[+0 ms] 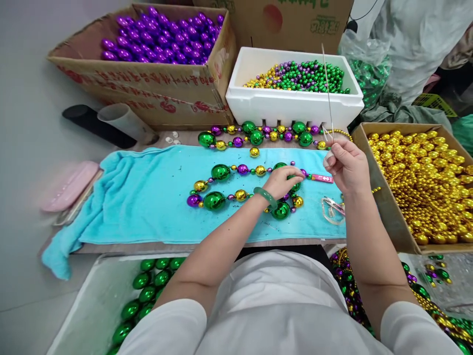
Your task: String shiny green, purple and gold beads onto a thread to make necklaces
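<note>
My right hand (347, 162) is closed in a pinch, raised above the towel's right end. It holds a long thin needle (326, 84) pointing upward, with a small white piece against the fingers. Lower and to the left, my left hand (283, 182), wearing a green bangle (265, 197), reaches over a bead strand. Its fingers are pressed together at a purple bead, and partly hide a large green bead (295, 185). The strand of green (214, 201), gold (200, 186) and purple (194, 200) beads lies in a loop on the blue towel (148, 192).
Behind lie a second bead strand (255, 137), a white foam box (291, 106) of small beads and a carton (140, 93) of purple beads. A gold-bead carton (391, 217) stands right. Scissors (334, 206) and a pink-labelled strip (322, 178) rest on the towel.
</note>
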Tool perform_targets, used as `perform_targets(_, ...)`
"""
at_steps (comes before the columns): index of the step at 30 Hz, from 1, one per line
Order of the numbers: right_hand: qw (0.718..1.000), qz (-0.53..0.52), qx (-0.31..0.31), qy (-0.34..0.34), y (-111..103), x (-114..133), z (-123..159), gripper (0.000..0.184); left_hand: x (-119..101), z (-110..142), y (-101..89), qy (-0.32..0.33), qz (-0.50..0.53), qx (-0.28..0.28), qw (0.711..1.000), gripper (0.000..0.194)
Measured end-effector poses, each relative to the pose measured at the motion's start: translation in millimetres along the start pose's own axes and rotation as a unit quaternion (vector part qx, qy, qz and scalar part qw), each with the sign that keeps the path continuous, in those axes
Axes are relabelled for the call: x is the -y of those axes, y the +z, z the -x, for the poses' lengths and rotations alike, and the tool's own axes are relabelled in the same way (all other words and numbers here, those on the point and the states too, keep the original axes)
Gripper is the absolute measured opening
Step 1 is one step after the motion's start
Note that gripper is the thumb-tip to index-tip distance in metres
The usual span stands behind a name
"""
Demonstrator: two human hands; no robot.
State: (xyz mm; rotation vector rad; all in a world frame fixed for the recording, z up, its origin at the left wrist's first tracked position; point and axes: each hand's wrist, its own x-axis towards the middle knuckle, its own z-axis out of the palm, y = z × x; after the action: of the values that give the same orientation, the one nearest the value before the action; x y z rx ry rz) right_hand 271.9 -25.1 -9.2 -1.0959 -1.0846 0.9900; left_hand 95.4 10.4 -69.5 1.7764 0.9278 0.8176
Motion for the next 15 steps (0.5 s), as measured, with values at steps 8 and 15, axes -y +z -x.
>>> perform_targets(8,0.989,0.061,0.039,0.126,9,-28,26,0.025,-30,0,-11.5,-0.089,0.174,-0.061,0.979,0.027)
perform_targets(15,0.962,0.179,-0.067,0.193,1,-73,24,0.025,-38,-1,-11.2,-0.129,0.315,-0.126,0.932,0.015)
